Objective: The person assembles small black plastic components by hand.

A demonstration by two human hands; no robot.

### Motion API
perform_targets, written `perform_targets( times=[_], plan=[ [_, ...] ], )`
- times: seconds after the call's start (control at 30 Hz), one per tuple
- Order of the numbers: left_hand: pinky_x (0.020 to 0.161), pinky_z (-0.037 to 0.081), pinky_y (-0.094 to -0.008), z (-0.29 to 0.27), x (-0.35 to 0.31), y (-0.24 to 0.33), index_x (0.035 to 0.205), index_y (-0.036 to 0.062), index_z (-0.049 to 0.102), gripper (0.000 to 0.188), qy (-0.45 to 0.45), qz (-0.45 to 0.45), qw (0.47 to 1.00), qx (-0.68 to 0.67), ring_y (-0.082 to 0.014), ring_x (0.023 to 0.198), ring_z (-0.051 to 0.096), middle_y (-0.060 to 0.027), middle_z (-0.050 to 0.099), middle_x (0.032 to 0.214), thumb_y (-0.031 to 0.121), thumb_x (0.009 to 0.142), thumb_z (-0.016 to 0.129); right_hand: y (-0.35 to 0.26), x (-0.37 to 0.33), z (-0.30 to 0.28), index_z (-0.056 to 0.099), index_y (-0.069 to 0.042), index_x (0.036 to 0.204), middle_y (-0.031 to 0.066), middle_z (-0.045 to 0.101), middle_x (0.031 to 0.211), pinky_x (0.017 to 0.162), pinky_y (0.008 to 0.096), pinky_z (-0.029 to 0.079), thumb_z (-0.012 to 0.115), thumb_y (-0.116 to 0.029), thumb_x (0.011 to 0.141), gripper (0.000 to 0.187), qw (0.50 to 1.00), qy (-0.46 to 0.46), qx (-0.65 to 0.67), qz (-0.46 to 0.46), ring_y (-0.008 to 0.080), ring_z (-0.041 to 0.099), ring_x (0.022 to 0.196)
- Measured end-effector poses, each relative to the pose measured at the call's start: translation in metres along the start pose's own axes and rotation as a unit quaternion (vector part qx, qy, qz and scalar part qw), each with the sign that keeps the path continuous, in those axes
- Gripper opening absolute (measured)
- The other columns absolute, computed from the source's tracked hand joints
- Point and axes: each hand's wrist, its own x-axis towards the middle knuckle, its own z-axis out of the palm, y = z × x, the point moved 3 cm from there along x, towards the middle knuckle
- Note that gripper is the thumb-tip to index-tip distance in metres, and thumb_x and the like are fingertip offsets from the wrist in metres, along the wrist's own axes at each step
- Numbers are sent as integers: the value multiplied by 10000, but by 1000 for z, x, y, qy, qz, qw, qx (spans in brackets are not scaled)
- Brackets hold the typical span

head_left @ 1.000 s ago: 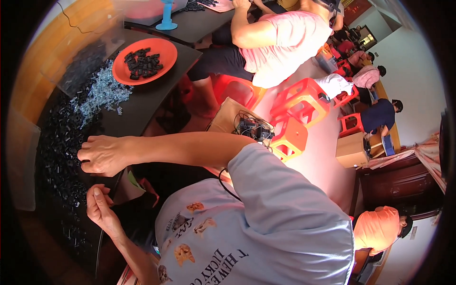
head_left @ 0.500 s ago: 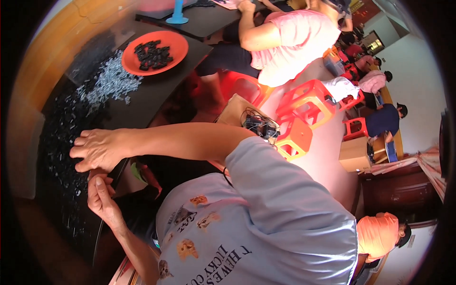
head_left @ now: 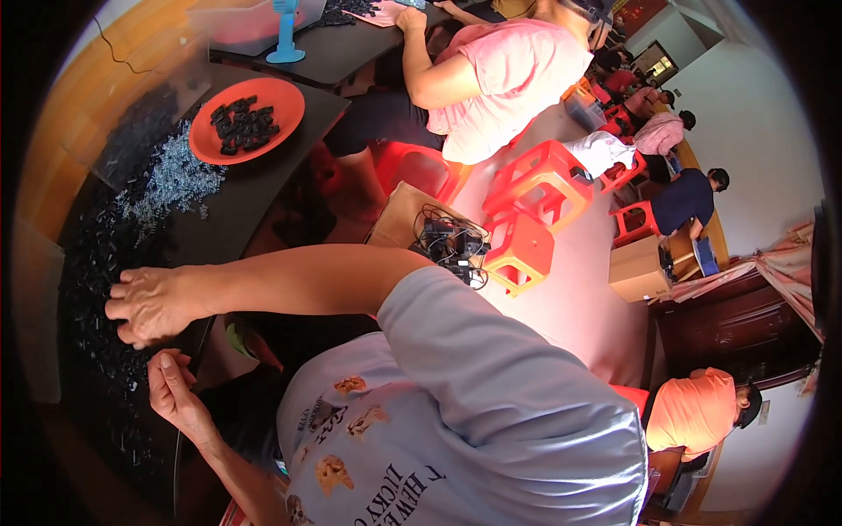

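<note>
My right hand reaches across to a spread of small black plastic parts on the dark table. Its fingers are apart and bent down onto the parts; the fingertips are partly hidden. Just nearer to me, my left hand is closed at the table's edge, thumb pressed against the fingers. Whatever is in that pinch, if anything, is too small or covered to make out. Beyond the right hand lies a heap of small silvery-clear pieces, beside a round orange-red plate holding several larger black parts.
A clear plastic sheet or bin wall borders the parts. A light blue stand is on the adjoining table. A co-worker in pink sits there. Behind are red stools and a cardboard box with cables.
The whole view has shifted, so the table, plate and room sit lower and further left. Both hands stay in nearly the same place over the table, with similar finger poses.
</note>
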Motion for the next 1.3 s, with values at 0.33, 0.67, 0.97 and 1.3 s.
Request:
perform_targets(
  times=[0.33,0.67,0.97,1.3],
  plan=[
    [538,291,-225,-4,-6,6,772,21,607,346,-6,31,999,23,-47,583,381,10,527,677,247,1014,510,-28,25,15,629,-201,1088,40,581,1081,859,386,433,589,-390,873,289,995,-27,-18,-97,225,565,1056],
    [538,397,-288,-3,-7,34,764,-24,586,208,-39,57,997,21,-112,597,488,-33,522,665,84,941,602,-19,57,-5,676,-64,924,120,660,1011,835,437,528,559,-272,889,241,974,-136,147,101,347,637,981],
    [511,427,-418,-3,-5,21,655,15,525,290,-16,119,991,54,-339,558,543,-130,531,639,125,895,645,27,40,-2,690,-126,1111,84,586,1167,901,411,448,633,-70,820,302,1000,9,-20,-16,271,571,1058],
    [536,479,-417,-4,-2,25,649,39,530,297,-32,152,979,132,-314,579,577,-102,555,638,162,894,645,-40,68,33,639,-69,909,63,554,869,770,386,512,688,-129,805,130,977,-49,124,-166,267,604,823]
  ],
)
